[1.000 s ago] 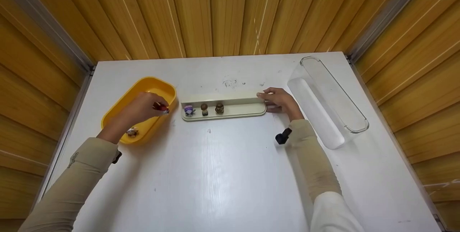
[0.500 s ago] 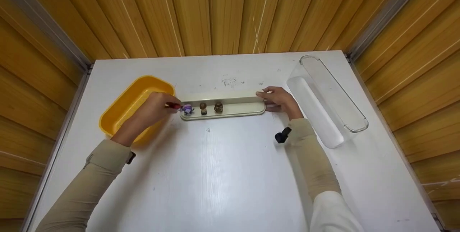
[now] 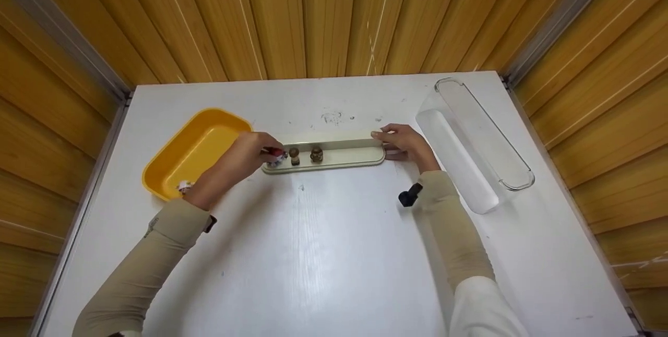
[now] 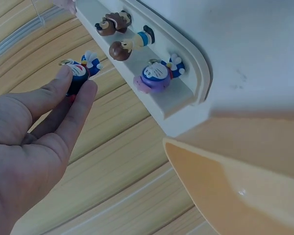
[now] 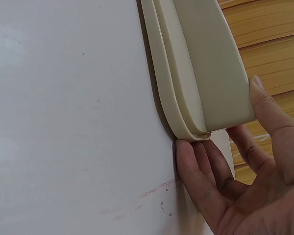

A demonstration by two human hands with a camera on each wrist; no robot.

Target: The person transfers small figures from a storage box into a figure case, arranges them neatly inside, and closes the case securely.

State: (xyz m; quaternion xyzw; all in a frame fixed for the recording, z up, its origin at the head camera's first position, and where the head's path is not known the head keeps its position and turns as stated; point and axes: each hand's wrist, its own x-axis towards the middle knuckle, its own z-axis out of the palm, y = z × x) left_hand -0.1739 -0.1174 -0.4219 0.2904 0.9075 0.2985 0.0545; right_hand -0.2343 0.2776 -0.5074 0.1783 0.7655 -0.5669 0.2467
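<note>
Placing a figurine on the cream shelf

The left hand (image 4: 34, 142) pinches a small red-and-blue toy figurine (image 4: 80, 77) just beside the purple figurine (image 4: 154, 76) on the long cream plastic shelf tray (image 3: 334, 157); the right hand (image 3: 404, 144) curls round the tray's end, steadying it. Next, I judge, comes setting the figurine upright in a free spot.

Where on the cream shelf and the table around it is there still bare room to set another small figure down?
The cream shelf is bare from the brown figure to the right hand steadying its end. Its left end is crowded: the left hand holds a red-and-blue figure beside the purple figure. The white table in front is open; the yellow tray holds one figure.
</note>
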